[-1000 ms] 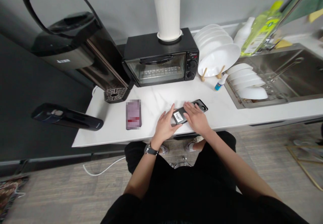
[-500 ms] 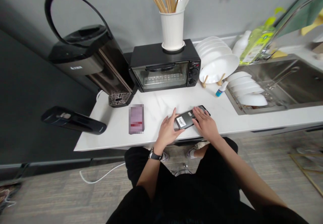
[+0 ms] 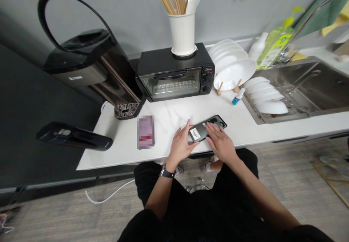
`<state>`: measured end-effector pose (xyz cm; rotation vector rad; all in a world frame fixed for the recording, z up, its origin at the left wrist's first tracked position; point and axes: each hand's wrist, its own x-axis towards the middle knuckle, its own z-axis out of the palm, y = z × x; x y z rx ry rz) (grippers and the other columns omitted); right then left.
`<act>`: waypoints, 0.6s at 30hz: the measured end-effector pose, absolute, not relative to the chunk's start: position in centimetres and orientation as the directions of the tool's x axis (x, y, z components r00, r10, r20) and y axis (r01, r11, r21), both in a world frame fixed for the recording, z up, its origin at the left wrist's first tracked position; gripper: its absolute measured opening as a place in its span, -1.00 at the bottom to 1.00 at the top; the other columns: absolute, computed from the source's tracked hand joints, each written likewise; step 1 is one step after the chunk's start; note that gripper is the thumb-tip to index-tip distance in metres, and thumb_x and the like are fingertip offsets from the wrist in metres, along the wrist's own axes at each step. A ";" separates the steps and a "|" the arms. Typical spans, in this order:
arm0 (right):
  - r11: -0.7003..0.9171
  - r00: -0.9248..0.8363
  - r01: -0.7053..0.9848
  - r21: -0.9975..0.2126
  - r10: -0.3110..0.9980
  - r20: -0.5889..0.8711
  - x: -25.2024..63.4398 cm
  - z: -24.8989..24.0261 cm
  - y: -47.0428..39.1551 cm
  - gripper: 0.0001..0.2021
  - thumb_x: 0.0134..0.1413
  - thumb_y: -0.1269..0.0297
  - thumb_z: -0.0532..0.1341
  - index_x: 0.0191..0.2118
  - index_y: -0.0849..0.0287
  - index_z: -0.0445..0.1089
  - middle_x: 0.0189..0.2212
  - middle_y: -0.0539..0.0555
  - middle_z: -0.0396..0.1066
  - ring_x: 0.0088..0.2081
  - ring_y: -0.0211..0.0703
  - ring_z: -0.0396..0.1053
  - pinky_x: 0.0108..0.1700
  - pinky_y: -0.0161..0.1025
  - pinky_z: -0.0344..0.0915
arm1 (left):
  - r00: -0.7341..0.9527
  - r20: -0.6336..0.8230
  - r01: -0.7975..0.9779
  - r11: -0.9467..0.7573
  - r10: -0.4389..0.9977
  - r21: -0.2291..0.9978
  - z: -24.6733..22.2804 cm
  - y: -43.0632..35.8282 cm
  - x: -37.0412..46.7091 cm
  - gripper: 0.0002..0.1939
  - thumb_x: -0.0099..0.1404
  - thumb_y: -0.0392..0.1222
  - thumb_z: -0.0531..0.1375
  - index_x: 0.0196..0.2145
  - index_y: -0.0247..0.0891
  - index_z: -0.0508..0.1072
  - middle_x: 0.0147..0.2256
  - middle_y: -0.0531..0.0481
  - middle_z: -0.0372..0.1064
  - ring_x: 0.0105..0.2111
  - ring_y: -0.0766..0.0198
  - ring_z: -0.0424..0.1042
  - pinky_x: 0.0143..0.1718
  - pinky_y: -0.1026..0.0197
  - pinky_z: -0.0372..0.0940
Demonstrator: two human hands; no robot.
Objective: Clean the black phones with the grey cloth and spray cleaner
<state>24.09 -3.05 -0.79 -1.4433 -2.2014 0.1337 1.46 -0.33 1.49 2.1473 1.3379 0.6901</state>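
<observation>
A dark grey phone (image 3: 202, 132) lies on the white counter, its back and camera lenses facing up, with a white label at its left end. My left hand (image 3: 181, 144) grips that left end between thumb and fingers; a watch is on the wrist. Across the middle of the phone rest the flat fingers of my right hand (image 3: 221, 143), just left of the lenses. Left of my hands lies a pixelated purple rectangular object (image 3: 145, 131).
Behind stand a black toaster oven (image 3: 174, 75) with a white utensil cup (image 3: 182, 33), and a tall black machine (image 3: 109, 71). A small bottle (image 3: 238, 97), plates (image 3: 235, 73) and a sink (image 3: 321, 85) are to the right. A black device (image 3: 73, 136) stands at the left.
My right hand has slid left along the phone, uncovering its camera lenses. My left hand stays at the labelled end. The whole view has shifted slightly.
</observation>
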 end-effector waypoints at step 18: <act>0.515 -0.418 0.784 -0.346 0.851 0.318 25.2 -0.4 -3.0 -0.43 0.51 0.19 0.00 0.52 0.11 -0.04 0.45 0.17 0.11 0.46 0.06 0.08 0.43 0.21 0.12 | 0.397 0.146 0.664 -0.394 0.906 0.636 1.3 -0.4 1.4 0.08 0.34 -0.05 0.34 0.51 -0.07 -0.31 0.30 -0.15 0.33 0.30 0.00 0.32 0.42 -0.22 0.01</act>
